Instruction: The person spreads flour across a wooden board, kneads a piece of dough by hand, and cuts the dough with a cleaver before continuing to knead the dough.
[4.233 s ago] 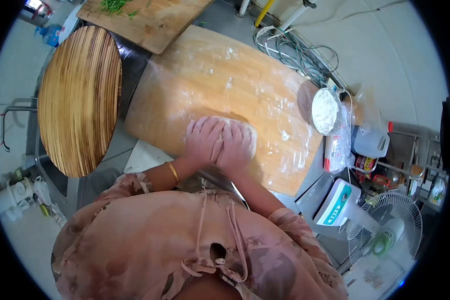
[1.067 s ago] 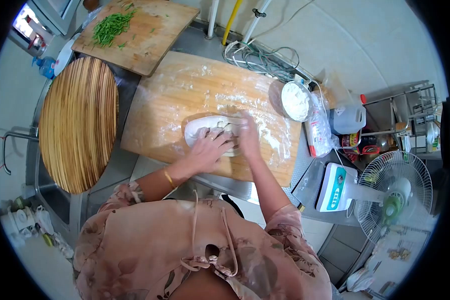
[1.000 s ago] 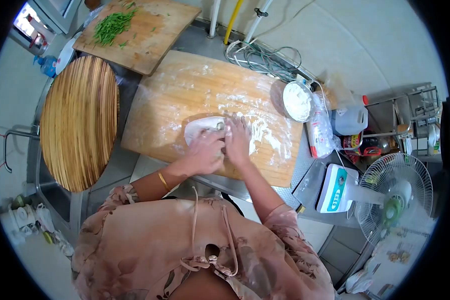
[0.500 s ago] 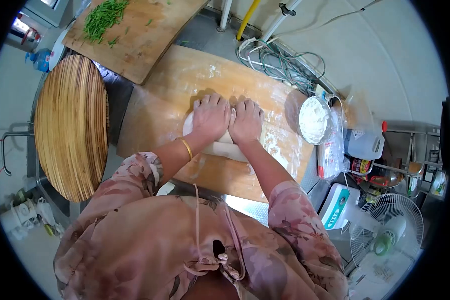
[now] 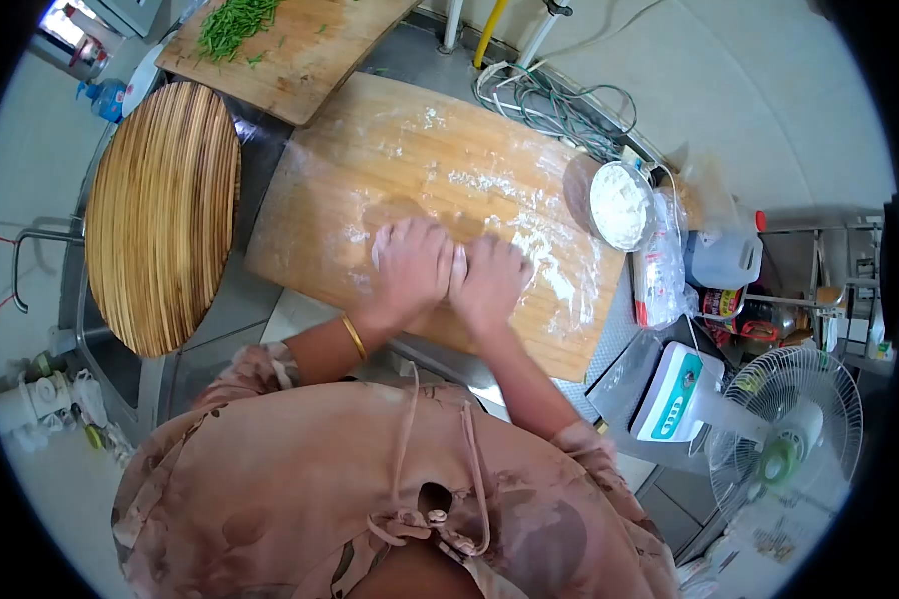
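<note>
Pale dough [image 5: 380,246] is pressed on a floured wooden board [image 5: 370,130] and is mostly hidden beneath my hands. My left hand [image 5: 416,262], with a gold bangle at the wrist, bears down on it with fingers curled over its far side. Close beside it, my right hand [image 5: 491,280] also curls over the dough, its thumb near the left thumb. A thin pale strip of dough shows between the two hands. White flour is scattered over the board, thickest to the right of my right hand.
A bowl of flour [image 5: 621,207] stands at the board's right edge. Chopped greens [image 5: 235,28] lie on another cutting board [image 5: 290,75] at upper left. A round slatted wooden lid [image 5: 162,220] is at left. Coiled cables [image 5: 559,110], a scale [image 5: 677,391] and a fan [image 5: 784,434] are around.
Both hands have drawn back toward my body over the board, fingers more curled. The dough, which stuck out below and beside them, is now almost covered. The camera view has shifted slightly.
</note>
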The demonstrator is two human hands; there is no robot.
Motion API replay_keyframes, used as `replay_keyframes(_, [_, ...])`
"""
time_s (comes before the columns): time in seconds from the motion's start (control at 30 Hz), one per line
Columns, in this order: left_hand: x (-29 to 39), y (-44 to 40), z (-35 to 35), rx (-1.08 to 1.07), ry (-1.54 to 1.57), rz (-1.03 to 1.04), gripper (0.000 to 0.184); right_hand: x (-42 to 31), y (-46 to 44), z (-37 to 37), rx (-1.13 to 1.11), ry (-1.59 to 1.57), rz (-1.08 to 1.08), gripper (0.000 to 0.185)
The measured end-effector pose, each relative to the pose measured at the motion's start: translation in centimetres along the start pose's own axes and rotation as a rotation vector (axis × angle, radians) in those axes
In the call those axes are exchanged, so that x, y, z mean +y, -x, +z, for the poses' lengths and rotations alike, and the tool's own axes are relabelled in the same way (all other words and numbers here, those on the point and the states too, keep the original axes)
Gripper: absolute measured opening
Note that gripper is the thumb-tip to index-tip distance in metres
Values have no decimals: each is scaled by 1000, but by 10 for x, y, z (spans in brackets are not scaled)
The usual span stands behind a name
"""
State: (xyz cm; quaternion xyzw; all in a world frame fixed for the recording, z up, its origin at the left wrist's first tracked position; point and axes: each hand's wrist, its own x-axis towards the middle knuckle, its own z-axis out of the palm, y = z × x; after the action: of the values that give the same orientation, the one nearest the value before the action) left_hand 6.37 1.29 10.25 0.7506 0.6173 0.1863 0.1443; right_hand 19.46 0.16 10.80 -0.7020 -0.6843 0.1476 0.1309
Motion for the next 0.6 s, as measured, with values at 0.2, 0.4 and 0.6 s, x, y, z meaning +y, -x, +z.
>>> replay_keyframes(0.2, [-19,-37,41,55,-13,140,35,26,-41,42,148,118,-170,29])
replay_keyframes(0.4, [-37,-114,74,-72,-154,-25,49,35,-117,60,123,179,-52,34])
replay_keyframes(0.6, [-31,-128,67,-76,-72,-89,46,32,-128,66,224,111,1,38])
